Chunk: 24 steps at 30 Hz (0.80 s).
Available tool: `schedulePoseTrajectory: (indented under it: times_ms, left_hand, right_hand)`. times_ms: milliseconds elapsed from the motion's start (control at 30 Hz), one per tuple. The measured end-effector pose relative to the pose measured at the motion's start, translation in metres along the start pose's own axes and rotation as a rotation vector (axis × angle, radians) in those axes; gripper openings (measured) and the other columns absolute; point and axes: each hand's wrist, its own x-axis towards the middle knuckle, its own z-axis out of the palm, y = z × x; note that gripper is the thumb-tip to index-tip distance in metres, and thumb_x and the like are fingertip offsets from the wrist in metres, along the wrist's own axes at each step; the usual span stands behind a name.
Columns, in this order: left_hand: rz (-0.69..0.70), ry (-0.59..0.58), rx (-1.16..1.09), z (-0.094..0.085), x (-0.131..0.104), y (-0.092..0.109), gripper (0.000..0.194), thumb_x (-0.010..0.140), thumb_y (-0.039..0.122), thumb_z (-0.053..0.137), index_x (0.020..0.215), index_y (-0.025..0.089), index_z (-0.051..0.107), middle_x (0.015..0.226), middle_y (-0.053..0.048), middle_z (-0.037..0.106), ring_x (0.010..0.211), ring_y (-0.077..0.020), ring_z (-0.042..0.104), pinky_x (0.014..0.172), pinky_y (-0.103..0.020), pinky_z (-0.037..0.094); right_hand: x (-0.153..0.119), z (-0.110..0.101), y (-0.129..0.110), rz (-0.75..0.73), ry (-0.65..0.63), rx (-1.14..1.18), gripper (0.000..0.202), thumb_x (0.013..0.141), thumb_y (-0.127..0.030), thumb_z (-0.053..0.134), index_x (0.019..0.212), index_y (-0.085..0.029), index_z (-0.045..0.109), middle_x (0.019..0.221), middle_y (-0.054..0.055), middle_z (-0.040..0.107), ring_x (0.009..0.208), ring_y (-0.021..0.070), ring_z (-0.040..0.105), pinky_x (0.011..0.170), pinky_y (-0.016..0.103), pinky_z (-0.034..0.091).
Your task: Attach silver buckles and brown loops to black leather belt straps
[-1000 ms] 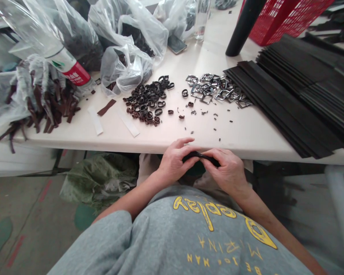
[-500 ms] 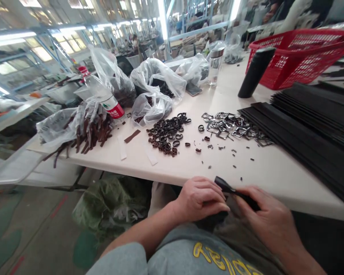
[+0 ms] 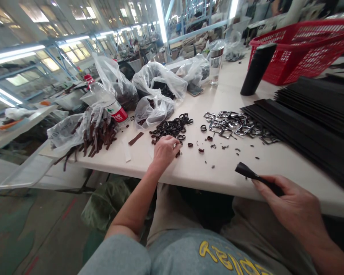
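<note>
Over to the pile of small dark glossy loops (image 3: 167,128) went my left hand (image 3: 164,150), its grasp unclear, leaving my right hand (image 3: 292,200) alone pinching the black leathery strip (image 3: 250,173).

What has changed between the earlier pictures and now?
The left hand let go of the black strap and reached forward-left to the dark loops; whether it grips one is unclear. The right hand kept its hold, shifting rightward. The metal buckles stayed put.

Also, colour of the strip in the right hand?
The strip is black; head view shows it.
</note>
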Motion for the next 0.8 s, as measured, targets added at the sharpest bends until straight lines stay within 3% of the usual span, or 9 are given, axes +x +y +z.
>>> schedulePoseTrajectory:
  times_ms: [167, 267, 367, 467, 600, 700, 800]
  left_hand:
    - [-0.031, -0.161, 0.037, 0.012, 0.029, -0.014, 0.006, 0.074, 0.016, 0.076, 0.072, 0.021, 0.079, 0.083, -0.008, 0.07, 0.088, -0.0249, 0.063, 0.09, -0.037, 0.046]
    - [-0.016, -0.175, -0.006, 0.012, 0.04, -0.015, 0.011, 0.068, 0.011, 0.078, 0.066, 0.022, 0.078, 0.077, -0.006, 0.069, 0.083, -0.0234, 0.063, 0.087, -0.035, 0.046]
    - [0.015, -0.169, -0.066, 0.009, 0.042, -0.008, 0.011, 0.073, 0.013, 0.074, 0.068, 0.021, 0.077, 0.082, -0.005, 0.07, 0.082, -0.0213, 0.064, 0.084, -0.034, 0.048]
    - [0.05, -0.136, -0.394, 0.011, 0.028, 0.012, 0.006, 0.081, 0.023, 0.072, 0.078, 0.02, 0.077, 0.092, -0.006, 0.071, 0.083, -0.0177, 0.065, 0.074, -0.029, 0.05]
    - [0.073, -0.141, -0.979, 0.024, -0.007, 0.054, 0.011, 0.08, 0.03, 0.077, 0.081, 0.02, 0.075, 0.101, -0.007, 0.07, 0.091, -0.0165, 0.066, 0.077, -0.027, 0.053]
    - [0.066, -0.172, -1.145, 0.032, -0.029, 0.083, 0.014, 0.078, 0.033, 0.081, 0.081, 0.02, 0.075, 0.1, -0.007, 0.07, 0.092, -0.0164, 0.066, 0.082, -0.029, 0.054]
    - [0.026, -0.15, -1.256, 0.037, -0.04, 0.104, 0.021, 0.074, 0.037, 0.084, 0.077, 0.02, 0.073, 0.096, -0.006, 0.07, 0.091, -0.0168, 0.067, 0.083, -0.03, 0.056]
  right_hand:
    - [-0.003, 0.004, 0.004, -0.061, 0.023, -0.02, 0.029, 0.081, -0.053, 0.058, 0.082, -0.026, 0.07, 0.075, 0.006, 0.073, 0.065, 0.0282, 0.067, 0.061, 0.037, 0.047]
    - [-0.003, 0.005, 0.005, -0.08, 0.022, -0.026, 0.027, 0.082, -0.051, 0.06, 0.083, -0.026, 0.071, 0.076, 0.006, 0.074, 0.064, 0.0274, 0.067, 0.061, 0.037, 0.048]
    - [0.0, 0.003, 0.003, -0.049, 0.017, 0.012, 0.028, 0.081, -0.051, 0.061, 0.082, -0.026, 0.072, 0.077, 0.006, 0.075, 0.066, 0.0271, 0.068, 0.062, 0.037, 0.048]
    - [0.002, -0.005, -0.004, 0.064, -0.055, 0.141, 0.027, 0.077, -0.049, 0.066, 0.081, -0.024, 0.074, 0.075, 0.006, 0.075, 0.068, 0.0261, 0.067, 0.064, 0.036, 0.047]
    - [0.001, -0.017, -0.021, 0.293, -0.284, 0.606, 0.03, 0.072, -0.05, 0.077, 0.076, -0.02, 0.073, 0.071, 0.005, 0.072, 0.066, 0.0202, 0.062, 0.061, 0.031, 0.046]
    - [-0.002, -0.02, -0.034, 0.408, -0.448, 0.927, 0.035, 0.07, -0.052, 0.081, 0.071, -0.019, 0.071, 0.066, 0.003, 0.069, 0.058, 0.0144, 0.056, 0.057, 0.027, 0.044]
    - [-0.005, -0.017, -0.043, 0.443, -0.551, 1.092, 0.033, 0.068, -0.049, 0.083, 0.069, -0.018, 0.071, 0.063, 0.001, 0.066, 0.054, 0.0125, 0.054, 0.054, 0.026, 0.044]
